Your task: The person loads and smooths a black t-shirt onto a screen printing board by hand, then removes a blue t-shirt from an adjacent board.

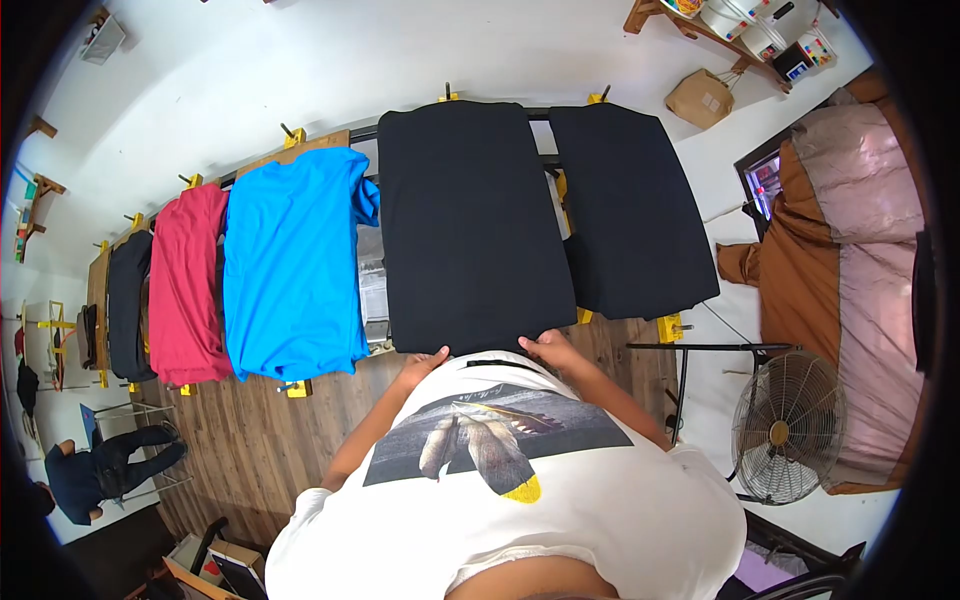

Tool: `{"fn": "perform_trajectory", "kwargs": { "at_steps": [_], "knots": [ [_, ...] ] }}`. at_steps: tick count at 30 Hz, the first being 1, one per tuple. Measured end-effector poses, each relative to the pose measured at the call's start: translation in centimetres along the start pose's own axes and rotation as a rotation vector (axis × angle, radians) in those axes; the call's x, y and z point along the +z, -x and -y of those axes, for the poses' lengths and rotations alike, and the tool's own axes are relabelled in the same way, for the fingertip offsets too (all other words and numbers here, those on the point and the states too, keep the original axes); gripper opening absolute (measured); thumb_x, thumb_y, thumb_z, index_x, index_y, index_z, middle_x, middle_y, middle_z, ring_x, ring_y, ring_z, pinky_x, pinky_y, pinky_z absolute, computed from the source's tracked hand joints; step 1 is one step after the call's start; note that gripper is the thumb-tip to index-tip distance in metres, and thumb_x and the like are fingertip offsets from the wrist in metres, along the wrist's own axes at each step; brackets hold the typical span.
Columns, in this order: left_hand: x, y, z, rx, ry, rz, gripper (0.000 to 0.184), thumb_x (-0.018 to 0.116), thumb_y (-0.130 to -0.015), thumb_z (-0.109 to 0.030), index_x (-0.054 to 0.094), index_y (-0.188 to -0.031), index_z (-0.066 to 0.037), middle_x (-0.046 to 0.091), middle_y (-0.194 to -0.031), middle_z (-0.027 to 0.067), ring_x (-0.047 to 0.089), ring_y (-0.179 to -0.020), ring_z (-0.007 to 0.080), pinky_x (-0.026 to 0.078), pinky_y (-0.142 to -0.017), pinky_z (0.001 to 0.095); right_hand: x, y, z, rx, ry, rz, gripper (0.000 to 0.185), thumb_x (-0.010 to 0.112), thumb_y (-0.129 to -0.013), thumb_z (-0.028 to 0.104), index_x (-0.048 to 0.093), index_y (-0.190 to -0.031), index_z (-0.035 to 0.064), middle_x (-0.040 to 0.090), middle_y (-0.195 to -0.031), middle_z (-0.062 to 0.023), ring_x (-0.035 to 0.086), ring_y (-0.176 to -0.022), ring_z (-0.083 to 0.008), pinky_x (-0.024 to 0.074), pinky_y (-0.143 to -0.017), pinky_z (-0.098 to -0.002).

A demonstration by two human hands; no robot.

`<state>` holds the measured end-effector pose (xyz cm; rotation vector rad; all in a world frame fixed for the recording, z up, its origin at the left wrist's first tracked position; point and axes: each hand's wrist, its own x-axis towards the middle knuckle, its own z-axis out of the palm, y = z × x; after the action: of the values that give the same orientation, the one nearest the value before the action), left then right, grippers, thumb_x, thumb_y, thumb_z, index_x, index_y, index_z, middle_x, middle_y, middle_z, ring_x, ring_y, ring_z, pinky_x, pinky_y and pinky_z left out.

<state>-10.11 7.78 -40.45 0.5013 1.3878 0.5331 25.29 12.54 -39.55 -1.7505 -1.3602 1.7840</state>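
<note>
A black T-shirt [475, 220] lies stretched smooth over a long board directly in front of me. At its near edge, my left hand [425, 368] grips the left corner, thumb on top and the other fingers mostly hidden. My right hand [553, 352] holds the same edge nearer the right corner, its thumb pointing inward and its fingers curled beneath the cloth. Both hands are close to my waist. To the right, a second black shirt [635, 210] covers another board. On the left hangs a bright blue shirt [295, 260], slightly wrinkled, on its own board.
Farther left are a red shirt [188, 285] and a dark shirt [130, 305] along the same row. Yellow clamps [670, 328] show at the board ends. A standing fan [787, 430] is at my right. Another person [110, 470] bends over at the far left.
</note>
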Motion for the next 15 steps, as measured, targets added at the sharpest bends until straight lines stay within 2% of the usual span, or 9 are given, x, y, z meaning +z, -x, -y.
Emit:
{"fn": "perform_trajectory", "kwargs": {
  "at_steps": [2,4,5,7,9,10,14,15],
  "knots": [
    [0.0,0.1,0.1,0.026,-0.005,0.013,0.049,0.086,-0.089,-0.047,0.081,-0.090,0.001,0.077,-0.083,0.0059,0.067,-0.072,0.0100,0.054,-0.068,0.0283,-0.5,0.3,0.6,-0.007,0.001,0.025,0.051,0.080,-0.094,0.049,0.068,-0.076,0.0026,0.061,-0.068,0.0007,0.050,-0.062,-0.0090,0.0406,-0.056,-0.0306],
    [0.4,1.0,-0.4,0.069,0.029,0.023,0.042,0.083,-0.094,-0.043,0.078,-0.078,-0.005,0.069,-0.068,-0.0010,0.057,-0.056,0.0055,0.042,-0.049,0.0261,-0.9,1.4,1.8,-0.011,0.004,0.051,0.050,0.081,-0.094,0.048,0.070,-0.081,0.0001,0.059,-0.071,0.0016,0.048,-0.066,-0.0093,0.0413,-0.059,-0.0311],
    [0.2,1.0,-0.6,0.071,0.030,0.022,0.042,0.083,-0.094,-0.043,0.078,-0.078,-0.005,0.069,-0.068,-0.0010,0.057,-0.056,0.0055,0.042,-0.049,0.0261,-1.0,1.7,2.4,-0.001,0.033,0.056,0.052,0.081,-0.093,0.048,0.068,-0.077,0.0005,0.057,-0.068,0.0023,0.046,-0.063,-0.0092,0.0391,-0.056,-0.0318],
    [-0.8,0.3,0.0,0.066,-0.075,0.073,0.048,0.087,-0.089,-0.045,0.080,-0.089,0.002,0.077,-0.083,0.0071,0.067,-0.070,0.0099,0.053,-0.063,0.0285,-1.4,1.4,2.0,0.006,0.066,0.065,0.054,0.081,-0.093,0.049,0.066,-0.073,0.0009,0.055,-0.065,0.0031,0.044,-0.061,-0.0091,0.0370,-0.054,-0.0325],
    [-1.4,-0.6,0.5,0.053,-0.106,0.068,0.048,0.087,-0.089,-0.045,0.080,-0.089,0.002,0.077,-0.084,0.0067,0.067,-0.071,0.0099,0.053,-0.063,0.0282,-1.7,0.0,-0.5,-0.014,0.168,0.070,0.058,0.080,-0.094,0.051,0.060,-0.059,0.0088,0.046,-0.057,0.0067,0.035,-0.055,-0.0063,0.0264,-0.048,-0.0340],
    [-1.5,-0.7,0.7,0.031,-0.139,0.070,0.047,0.088,-0.089,-0.044,0.079,-0.088,0.002,0.077,-0.084,0.0063,0.067,-0.072,0.0098,0.053,-0.063,0.0279,-1.3,-1.4,-3.2,-0.038,0.109,0.049,0.063,0.079,-0.094,0.053,0.061,-0.056,0.0063,0.047,-0.055,0.0059,0.037,-0.054,-0.0066,0.0284,-0.048,-0.0332],
    [-0.9,0.3,-0.7,0.082,-0.153,0.067,0.047,0.088,-0.088,-0.045,0.079,-0.088,0.001,0.077,-0.087,0.0064,0.068,-0.076,0.0098,0.054,-0.068,0.0276,-1.4,0.3,-1.0,0.015,0.146,0.033,0.067,0.078,-0.093,0.056,0.059,-0.059,0.0018,0.046,-0.055,0.0020,0.038,-0.054,-0.0103,0.0305,-0.049,-0.0368],
    [-0.7,0.2,-0.6,0.108,-0.071,0.076,0.046,0.087,-0.089,-0.045,0.079,-0.089,0.000,0.077,-0.087,0.0056,0.069,-0.078,0.0096,0.055,-0.071,0.0276,-1.3,0.0,-0.8,0.015,0.146,0.033,0.067,0.078,-0.093,0.056,0.059,-0.059,0.0018,0.046,-0.055,0.0020,0.038,-0.054,-0.0103,0.0305,-0.049,-0.0368]
  ]
}}
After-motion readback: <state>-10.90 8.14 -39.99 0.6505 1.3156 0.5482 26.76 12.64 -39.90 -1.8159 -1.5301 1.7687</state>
